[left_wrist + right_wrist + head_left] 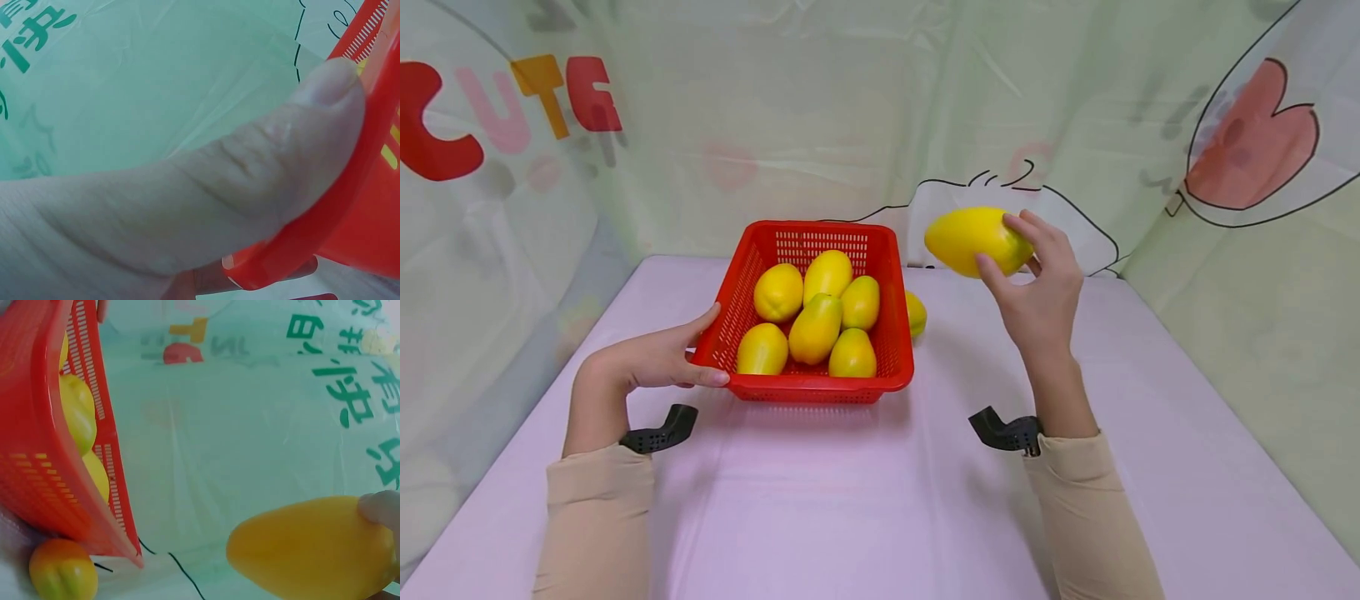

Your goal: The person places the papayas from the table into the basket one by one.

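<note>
My left hand (658, 354) grips the left front corner of a red plastic basket (820, 387). In the left wrist view the thumb (269, 156) lies along the basket's rim (337, 206), with fingertips showing beneath it. Several yellow papayas (815, 329) with greenish ends lie inside the basket. Raised to the right of the basket, my right hand (1041, 279) holds another yellow papaya (966, 240) by its greener end, between thumb and fingers. The right wrist view shows this papaya (306, 550) apart from the basket (37, 425), its narrow end pointing towards it.
One more papaya (915, 314) sits on the table just outside the basket's right side, partly hidden by it. A pale pink cloth covers the table (820, 508). Printed plastic curtains (820, 108) hang behind and at both sides. Each wrist wears a black camera mount (662, 429).
</note>
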